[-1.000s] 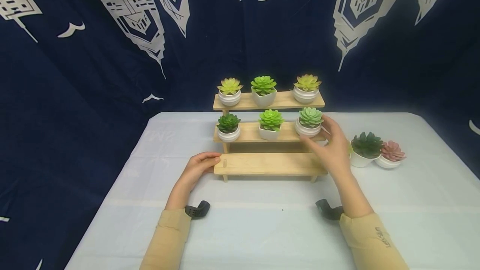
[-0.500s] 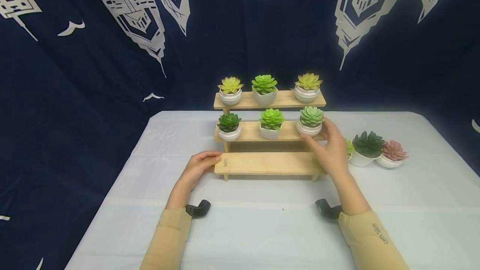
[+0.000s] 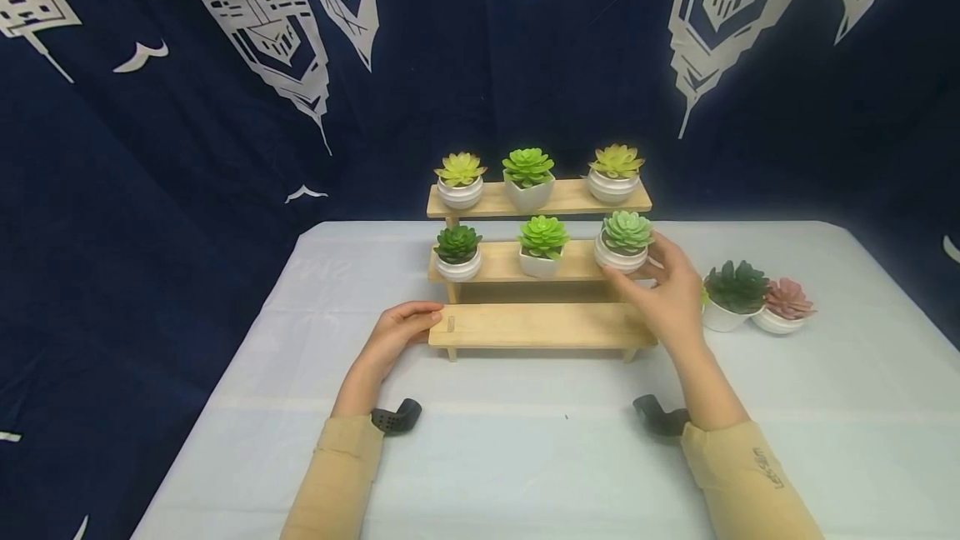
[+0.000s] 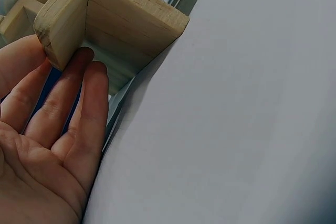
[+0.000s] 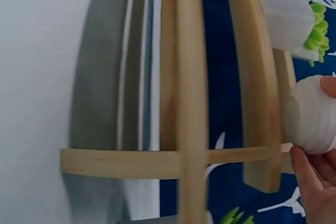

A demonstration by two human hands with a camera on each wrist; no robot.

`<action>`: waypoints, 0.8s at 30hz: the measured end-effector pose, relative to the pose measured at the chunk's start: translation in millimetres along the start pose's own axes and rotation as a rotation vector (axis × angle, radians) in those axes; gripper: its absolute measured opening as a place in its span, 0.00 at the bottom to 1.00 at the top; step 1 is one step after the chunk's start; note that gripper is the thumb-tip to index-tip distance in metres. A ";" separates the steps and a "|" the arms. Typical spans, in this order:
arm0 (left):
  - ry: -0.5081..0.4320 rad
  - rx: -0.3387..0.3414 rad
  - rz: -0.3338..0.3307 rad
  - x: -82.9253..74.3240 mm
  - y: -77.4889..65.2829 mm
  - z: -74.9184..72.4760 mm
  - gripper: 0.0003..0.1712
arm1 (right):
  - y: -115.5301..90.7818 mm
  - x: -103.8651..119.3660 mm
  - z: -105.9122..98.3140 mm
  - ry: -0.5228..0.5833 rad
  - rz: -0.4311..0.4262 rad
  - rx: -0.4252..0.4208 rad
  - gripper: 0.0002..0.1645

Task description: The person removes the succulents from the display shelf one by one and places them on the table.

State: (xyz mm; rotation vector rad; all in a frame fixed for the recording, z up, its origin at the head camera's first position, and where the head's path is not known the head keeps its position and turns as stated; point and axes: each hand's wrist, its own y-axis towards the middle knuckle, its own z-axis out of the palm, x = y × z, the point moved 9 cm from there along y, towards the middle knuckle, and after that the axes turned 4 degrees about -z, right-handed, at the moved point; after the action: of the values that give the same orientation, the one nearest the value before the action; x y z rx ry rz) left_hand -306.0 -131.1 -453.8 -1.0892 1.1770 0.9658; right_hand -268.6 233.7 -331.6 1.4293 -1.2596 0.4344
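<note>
A three-tier wooden plant stand (image 3: 540, 326) stands on the white-covered table. My left hand (image 3: 401, 328) pinches the left end of its lowest shelf; in the left wrist view the thumb lies at the board's edge and fingertips (image 4: 97, 69) reach underneath. At the right end of the middle shelf, my right hand (image 3: 667, 294) grips the white round pot of a pale green succulent (image 3: 627, 242), upright. The right wrist view shows thumb and fingers around that pot (image 5: 310, 111), its base right at the shelf. A dark green succulent (image 3: 459, 255) and a bright green one (image 3: 542, 247) share this shelf.
The top shelf bears two yellow-green succulents (image 3: 461, 182) and a bright green one (image 3: 528, 180). Right of the stand, a dark green plant (image 3: 735, 297) and a pink succulent (image 3: 786, 307) stand on the table (image 3: 525, 457). Behind hangs a navy patterned cloth (image 3: 480, 90).
My right hand has shifted slightly to the right together with the pale green succulent. The left hand has kept its place on the lowest shelf.
</note>
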 end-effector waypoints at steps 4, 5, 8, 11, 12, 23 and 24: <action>0.004 -0.002 0.002 -0.7 -0.3 0.3 0.21 | -2.0 8.5 -0.9 -0.011 -0.010 0.013 0.43; 0.006 -0.002 0.002 -0.7 -0.2 0.3 0.21 | -2.4 10.9 -0.7 -0.012 -0.016 0.018 0.43; 0.010 -0.001 0.002 -0.5 -0.1 0.5 0.21 | -3.9 18.1 1.1 -0.007 -0.025 0.043 0.43; 0.012 -0.001 0.001 -0.5 -0.1 0.5 0.21 | -5.8 24.5 4.7 0.004 -0.011 0.088 0.44; 0.011 -0.001 0.001 -0.5 -0.1 0.5 0.21 | -6.8 26.6 6.1 0.005 -0.004 0.103 0.44; 0.012 -0.009 -0.006 0.6 -0.3 -0.6 0.21 | -21.0 52.6 27.9 0.074 -0.076 0.240 0.42; 0.013 -0.010 -0.006 0.6 -0.4 -0.8 0.21 | -22.6 53.4 30.2 0.079 -0.076 0.252 0.42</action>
State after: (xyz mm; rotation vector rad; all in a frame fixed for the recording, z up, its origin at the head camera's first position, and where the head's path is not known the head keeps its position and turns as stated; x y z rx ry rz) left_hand -305.7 -132.0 -454.3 -1.1074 1.1799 0.9623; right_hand -241.3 179.3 -307.9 1.6497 -1.1124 0.6086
